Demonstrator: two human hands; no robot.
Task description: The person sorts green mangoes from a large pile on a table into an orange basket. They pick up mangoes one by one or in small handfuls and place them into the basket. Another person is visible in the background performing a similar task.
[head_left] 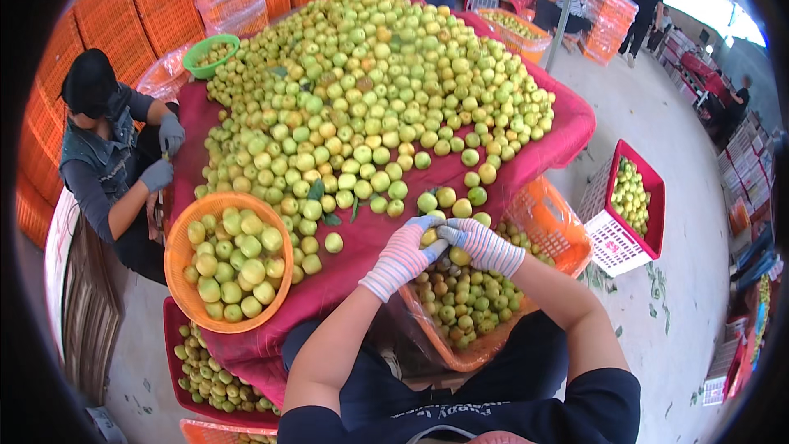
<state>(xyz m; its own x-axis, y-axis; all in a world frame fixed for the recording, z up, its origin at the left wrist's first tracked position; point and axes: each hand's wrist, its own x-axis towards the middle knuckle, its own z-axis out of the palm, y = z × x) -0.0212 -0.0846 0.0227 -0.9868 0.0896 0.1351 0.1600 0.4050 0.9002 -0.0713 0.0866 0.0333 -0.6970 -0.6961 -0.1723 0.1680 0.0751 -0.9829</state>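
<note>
My left hand (399,254), in a striped knit glove, has its fingers around a small yellow-green fruit (428,237) that looks like a jujube. The fingertips of my right hand (487,248), gloved the same way, meet my left fingers at that fruit and partly hide it. Below both hands stands an orange plastic crate (453,360) lined with clear film, holding many more fruits (465,305). Just beyond my fingers, a few loose fruits (445,197) lie on the red cloth (370,240) of the table. A large heap of fruit (370,86) covers much of it.
An orange round basket (179,271) of fruit sits at the table's left corner. A co-worker (117,154) in grey gloves sits beyond it. Red-lined crates (654,209) of fruit stand on the floor at both sides. At the far left is a green bowl (190,63).
</note>
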